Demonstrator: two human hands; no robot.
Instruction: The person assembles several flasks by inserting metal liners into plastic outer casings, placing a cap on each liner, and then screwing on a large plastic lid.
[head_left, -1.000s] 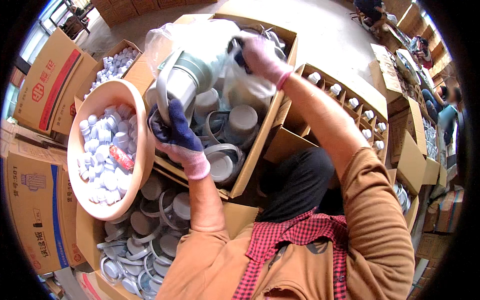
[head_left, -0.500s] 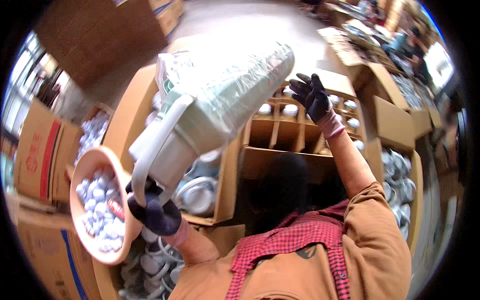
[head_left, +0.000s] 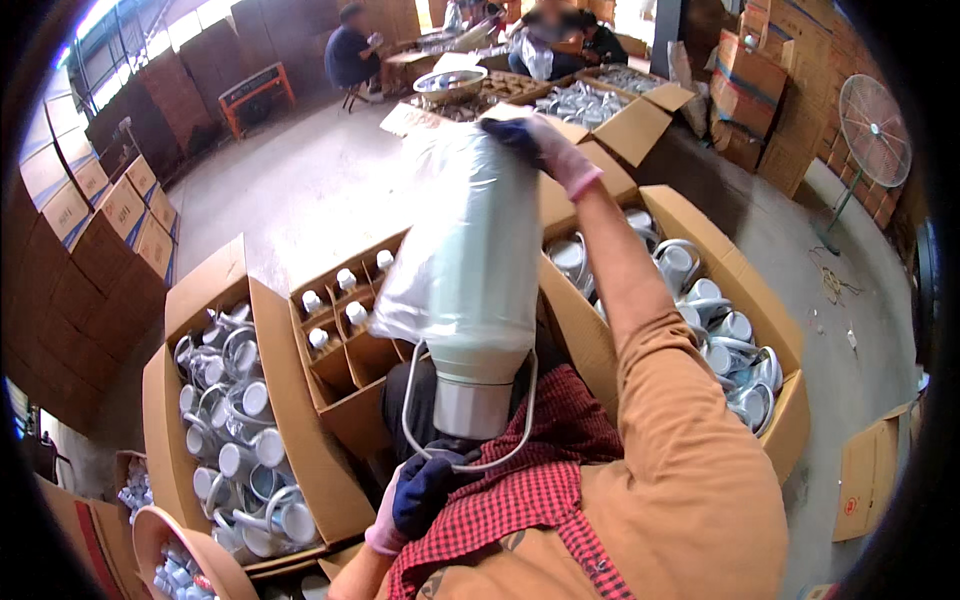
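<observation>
A pale green vacuum flask (head_left: 485, 255) with a grey cap (head_left: 470, 408) is held up before my chest, its cap end toward me. A clear plastic bag (head_left: 410, 285) covers most of the flask and hangs loose on its left side. My left hand (head_left: 425, 495), in a dark blue glove, is closed at the grey carrying handle (head_left: 532, 405), just below the cap. My gloved right hand (head_left: 540, 150) grips the far end of the flask over the plastic. Some of its fingers are hidden behind the flask.
Just beyond my knees stands a divided carton (head_left: 335, 375) with several white-topped bottles. Open cartons of grey handled caps flank me, left (head_left: 300, 400) and right (head_left: 790, 400). A peach basin (head_left: 150, 525) of small white parts is at lower left. A standing fan (head_left: 875, 130) and seated people (head_left: 352, 60) are farther off.
The flask has swung from a slant at left to nearly upright in front of me. My right hand, apart from it before, now holds its far end. The view has turned right.
</observation>
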